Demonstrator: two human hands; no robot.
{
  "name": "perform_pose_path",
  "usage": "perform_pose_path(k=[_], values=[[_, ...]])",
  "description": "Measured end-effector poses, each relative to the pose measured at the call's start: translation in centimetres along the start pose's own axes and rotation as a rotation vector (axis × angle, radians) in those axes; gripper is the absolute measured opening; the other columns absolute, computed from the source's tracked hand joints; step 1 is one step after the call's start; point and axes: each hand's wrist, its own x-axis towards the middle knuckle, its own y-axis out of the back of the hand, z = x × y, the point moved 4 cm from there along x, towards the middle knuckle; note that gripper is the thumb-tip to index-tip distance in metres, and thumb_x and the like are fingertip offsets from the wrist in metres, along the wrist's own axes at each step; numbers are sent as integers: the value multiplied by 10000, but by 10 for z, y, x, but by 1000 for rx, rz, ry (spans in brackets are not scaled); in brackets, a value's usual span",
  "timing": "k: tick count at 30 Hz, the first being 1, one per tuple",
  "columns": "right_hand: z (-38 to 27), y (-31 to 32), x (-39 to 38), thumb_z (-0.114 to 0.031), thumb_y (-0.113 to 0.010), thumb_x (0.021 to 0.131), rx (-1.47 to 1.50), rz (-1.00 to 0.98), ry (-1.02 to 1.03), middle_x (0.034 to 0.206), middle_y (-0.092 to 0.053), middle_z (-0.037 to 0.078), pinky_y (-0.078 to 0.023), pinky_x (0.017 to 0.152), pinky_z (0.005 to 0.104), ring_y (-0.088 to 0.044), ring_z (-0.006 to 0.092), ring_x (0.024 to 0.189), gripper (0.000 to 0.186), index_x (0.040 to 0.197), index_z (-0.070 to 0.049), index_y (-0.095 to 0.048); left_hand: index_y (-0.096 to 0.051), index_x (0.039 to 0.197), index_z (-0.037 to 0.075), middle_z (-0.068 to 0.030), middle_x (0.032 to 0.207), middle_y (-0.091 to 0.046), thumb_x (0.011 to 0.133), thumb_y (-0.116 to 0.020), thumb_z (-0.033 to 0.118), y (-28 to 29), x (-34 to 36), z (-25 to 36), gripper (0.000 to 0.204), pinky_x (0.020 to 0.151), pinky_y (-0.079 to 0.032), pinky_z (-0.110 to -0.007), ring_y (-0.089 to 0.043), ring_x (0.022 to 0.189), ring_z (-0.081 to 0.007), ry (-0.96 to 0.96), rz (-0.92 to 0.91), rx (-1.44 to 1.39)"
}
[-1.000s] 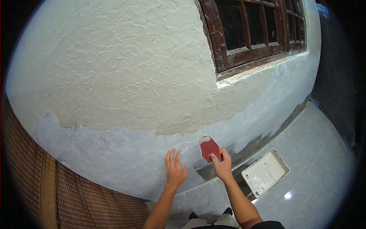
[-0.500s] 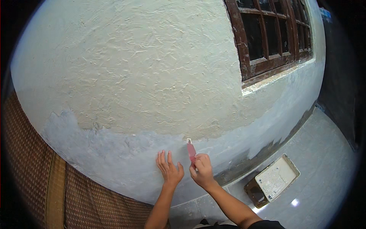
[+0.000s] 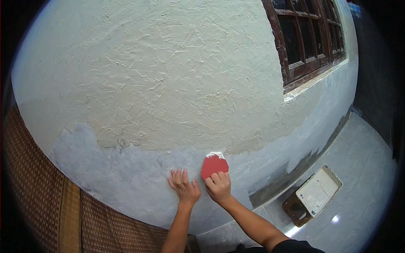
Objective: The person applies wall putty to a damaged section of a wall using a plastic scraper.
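Observation:
My right hand (image 3: 218,187) is closed around the lower end of a flat red putty scraper (image 3: 214,166). White paste coats the scraper's top edge, which meets the wall (image 3: 181,97) at the border between cream textured coating above and smooth grey surface below. To its left, my left hand (image 3: 185,189) rests with fingers spread on the grey part of the wall, holding nothing. The wall's cream area carries many short raised ridges.
A paint tray (image 3: 319,191) with cream paste sits on a brown box-like support (image 3: 296,209) on the grey tiled floor (image 3: 358,177) at right. A brown wooden window (image 3: 310,42) is set in the wall at upper right. Woven brown matting (image 3: 105,219) lies along the lower left.
The scraper has turned from nearly edge-on to showing its broad red face. My right hand has rotated with it. The view has shifted slightly, while my left hand stays on the wall.

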Motion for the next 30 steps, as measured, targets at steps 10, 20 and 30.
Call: perform_pose_path(k=[10,20,30], values=[[4,-44,-6,-162,-584,721,-158,-87,-57,691,-403,32,-330,579,349,-458,189,620,107,723,-135,-480,-306,1416,13,-152,1469,-273,834,-552,214,-11,-5,-15,663,1133,-66,-600,-171,1423,-392,-34,21,38],[-8,-10,-22,-108,-624,699,-32,-127,-43,710,-441,49,-348,586,360,-476,224,647,138,734,-105,-491,-276,1439,-11,-167,1492,-261,837,-519,287,-12,-7,-17,713,1138,-32,-598,-127,1437,-403,-38,-29,-20],[30,48,-31,118,-612,816,717,343,-895,974,-543,86,-507,772,285,-577,147,894,282,914,-51,-409,-192,1460,-25,-206,1535,-141,809,-550,259,-11,-4,-8,795,1117,7,-631,-39,1436,-447,-11,-69,-69]])
